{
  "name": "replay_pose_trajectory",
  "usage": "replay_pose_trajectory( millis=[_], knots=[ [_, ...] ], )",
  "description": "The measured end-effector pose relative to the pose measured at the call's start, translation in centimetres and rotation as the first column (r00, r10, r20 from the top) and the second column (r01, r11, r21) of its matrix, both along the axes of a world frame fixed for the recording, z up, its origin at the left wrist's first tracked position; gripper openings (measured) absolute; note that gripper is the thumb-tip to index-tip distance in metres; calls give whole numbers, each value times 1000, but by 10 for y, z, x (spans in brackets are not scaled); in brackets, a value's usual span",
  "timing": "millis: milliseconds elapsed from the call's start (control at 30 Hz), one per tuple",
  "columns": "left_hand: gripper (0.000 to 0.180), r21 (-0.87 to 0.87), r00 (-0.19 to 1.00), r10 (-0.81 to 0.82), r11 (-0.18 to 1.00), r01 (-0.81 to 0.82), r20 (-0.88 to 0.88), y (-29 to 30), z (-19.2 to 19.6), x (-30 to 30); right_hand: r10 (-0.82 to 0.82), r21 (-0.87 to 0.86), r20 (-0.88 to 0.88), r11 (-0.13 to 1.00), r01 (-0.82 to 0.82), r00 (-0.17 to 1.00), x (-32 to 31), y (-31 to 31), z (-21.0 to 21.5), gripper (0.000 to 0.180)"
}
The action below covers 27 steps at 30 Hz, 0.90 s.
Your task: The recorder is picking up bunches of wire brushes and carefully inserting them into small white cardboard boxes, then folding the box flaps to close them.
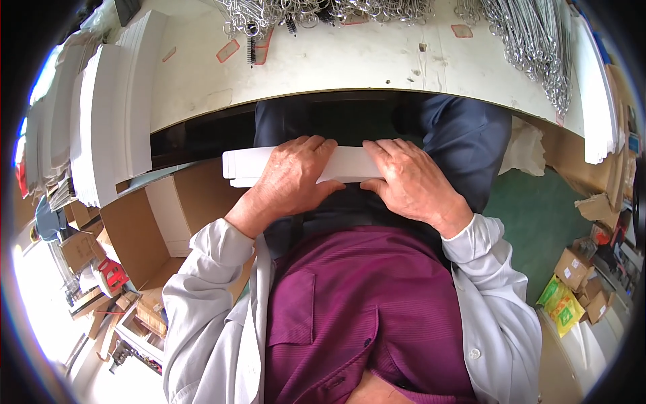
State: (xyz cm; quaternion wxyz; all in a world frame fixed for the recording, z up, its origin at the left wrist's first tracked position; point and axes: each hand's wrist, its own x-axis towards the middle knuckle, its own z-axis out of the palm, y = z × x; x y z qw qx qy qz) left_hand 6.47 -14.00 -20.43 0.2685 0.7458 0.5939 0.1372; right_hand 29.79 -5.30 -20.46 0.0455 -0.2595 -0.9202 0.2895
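Both my hands grip a stack of flat white cards (pixel 247 165) held level over my lap, just below the front edge of the white worktable (pixel 350 64). My left hand (pixel 291 176) wraps over the stack's middle, with the stack's left end sticking out past it. My right hand (pixel 409 180) covers the stack's right end, fingers curled over the top. The two hands almost touch at the fingertips. I wear a purple shirt and a pale jacket.
Tall stacks of white cards (pixel 111 114) stand on the table's left side. Piles of metal wire hooks (pixel 531 40) lie along the table's back and right. An open cardboard box (pixel 145 232) sits at my left. Small boxes and yellow-green packets (pixel 564 306) lie on the floor at right.
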Motion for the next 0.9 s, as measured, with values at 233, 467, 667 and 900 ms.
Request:
replay_pose_trajectory(
  millis=[233, 467, 667, 900],
  knots=[
    [57, 4, 1000, 0, 1000, 0, 17, 2, -3, 4, 3, -1, 39, 1000, -3, 999, 1, 3, 2, 41],
    [55, 37, 999, 2, 999, -3, 35, 1, -7, 3, -2, -7, 57, 1000, 2, 998, -2, 3, 2, 37],
    [52, 20, 998, 9, 1000, -10, 70, 5, -8, 4, -1, 37, 57, 999, -1, 998, 0, 5, 2, 35],
    [49, -116, 994, -9, 993, 21, 108, 2, -2, -6, 43, -158, 127, 987, -23, 991, 2, 6, 7, 40]
  ],
)
